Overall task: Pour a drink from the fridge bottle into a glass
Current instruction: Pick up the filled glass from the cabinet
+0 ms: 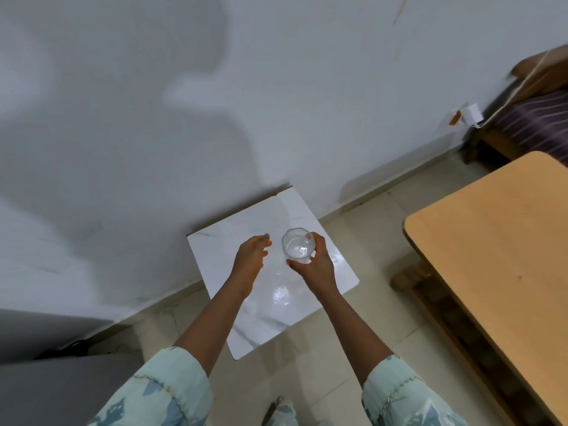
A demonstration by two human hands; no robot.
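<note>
Clear glass tumbler with a many-sided rim [298, 245] stands upright in the middle of the view, over the far half of a small square white tabletop with grey marble veining [276, 318]. Whether its base rests on the top or hangs just above it cannot be told. The right hand [316, 269] grips it from the near right side, thumb curled round the near wall and fingers wrapped round the far right wall, up near the rim. Blur and reflections hide whether the tumbler holds any liquid.

The left hand [250, 258] hangs just left of the tumbler without touching it, fingers loosely bent and pointing toward the glass, holding nothing. Both forearms are bare, coming out of pale blue-green patterned sleeves [163, 392] at the bottom edge.

The tabletop sits on a pale tiled floor [353, 348], one corner close to a white wall [276, 87]. A light brown wooden table with rounded corners [491, 256] fills the right side. A grey flat-sided body [46, 379] occupies the lower left corner. At the upper right, a white plug block [471, 113] sits on the wall beside purple striped fabric [534, 124].
</note>
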